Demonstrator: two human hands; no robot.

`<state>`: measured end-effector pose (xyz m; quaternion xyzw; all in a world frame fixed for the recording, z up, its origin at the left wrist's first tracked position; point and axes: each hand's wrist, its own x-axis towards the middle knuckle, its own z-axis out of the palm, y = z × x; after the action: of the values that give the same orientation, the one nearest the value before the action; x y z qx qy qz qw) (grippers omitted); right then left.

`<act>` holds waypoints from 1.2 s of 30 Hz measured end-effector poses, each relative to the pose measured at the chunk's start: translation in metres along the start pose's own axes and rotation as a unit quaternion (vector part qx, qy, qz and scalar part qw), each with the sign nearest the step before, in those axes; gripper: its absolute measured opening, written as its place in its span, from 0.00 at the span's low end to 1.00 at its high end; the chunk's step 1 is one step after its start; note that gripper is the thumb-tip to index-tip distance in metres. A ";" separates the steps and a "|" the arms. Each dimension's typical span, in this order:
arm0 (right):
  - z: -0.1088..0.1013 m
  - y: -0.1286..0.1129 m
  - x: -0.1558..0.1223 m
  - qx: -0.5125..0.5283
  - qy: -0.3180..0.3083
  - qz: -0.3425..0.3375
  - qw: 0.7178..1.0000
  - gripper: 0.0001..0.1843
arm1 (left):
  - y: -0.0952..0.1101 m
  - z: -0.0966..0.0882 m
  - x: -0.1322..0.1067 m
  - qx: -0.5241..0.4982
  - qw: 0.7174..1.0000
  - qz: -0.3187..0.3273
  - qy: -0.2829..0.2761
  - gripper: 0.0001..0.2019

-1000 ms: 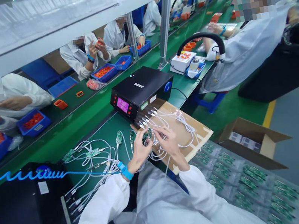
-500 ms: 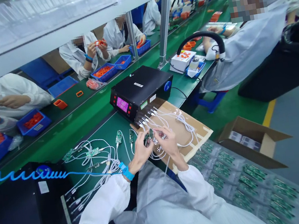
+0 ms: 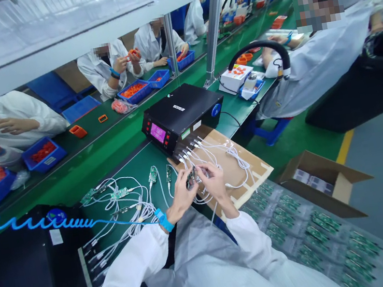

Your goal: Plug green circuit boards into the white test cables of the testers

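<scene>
My left hand point(image 3: 182, 191), with a blue strap point(image 3: 163, 220) at its wrist, grips a small green circuit board point(image 3: 191, 177) held tilted. Right beside it, the fingers of my right hand point(image 3: 214, 182) are pinched together at the board's right edge; what lies between them is hidden. Both hands are over the near edge of the cardboard sheet point(image 3: 228, 157), where white cables point(image 3: 240, 162) run from a black box with a pink screen point(image 3: 182, 113). Left of my hands, more circuit boards point(image 3: 152, 175) lie on the green bench, joined to white cables.
A second black box point(image 3: 18, 270) stands at the left, crossed by a blue coiled cord point(image 3: 36, 226). Trays of circuit boards point(image 3: 317, 235) lie at the lower right, near an open carton point(image 3: 315, 181). Co-workers sit across the conveyor behind blue bins point(image 3: 44, 156).
The board between my hands has turned more edge-on, and my right fingers have shifted slightly. Across the conveyor, a co-worker's hands have moved a little. The view has shifted slightly.
</scene>
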<state>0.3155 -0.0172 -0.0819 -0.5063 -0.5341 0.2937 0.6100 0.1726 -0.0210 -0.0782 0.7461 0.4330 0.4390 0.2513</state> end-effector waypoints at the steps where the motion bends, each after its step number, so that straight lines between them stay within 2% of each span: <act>1: 0.000 0.000 0.000 0.004 -0.002 0.004 1.000 0.12 | 0.000 0.000 0.000 0.003 1.000 0.001 0.000 0.24; 10: 0.001 -0.006 0.000 -0.007 -0.003 0.014 1.000 0.13 | -0.001 -0.005 0.000 0.010 0.999 -0.001 -0.035 0.29; 15: -0.002 0.002 -0.001 0.029 -0.038 0.040 0.998 0.14 | -0.002 -0.004 -0.002 0.023 0.999 0.004 -0.038 0.29; 19: -0.004 0.006 -0.002 0.057 -0.016 0.070 0.996 0.15 | 0.000 -0.003 0.000 0.013 0.999 0.026 -0.034 0.27; 26: -0.003 0.005 -0.002 0.025 0.003 0.042 0.999 0.16 | -0.001 -0.003 0.003 0.026 0.998 0.022 -0.061 0.28; 36: 0.000 0.009 -0.002 0.040 0.015 0.067 0.997 0.16 | -0.005 -0.001 0.009 0.040 0.996 0.030 -0.077 0.28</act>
<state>0.3169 -0.0160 -0.0909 -0.5203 -0.4773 0.3475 0.6170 0.1717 -0.0108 -0.0780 0.7999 0.4069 0.3699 0.2405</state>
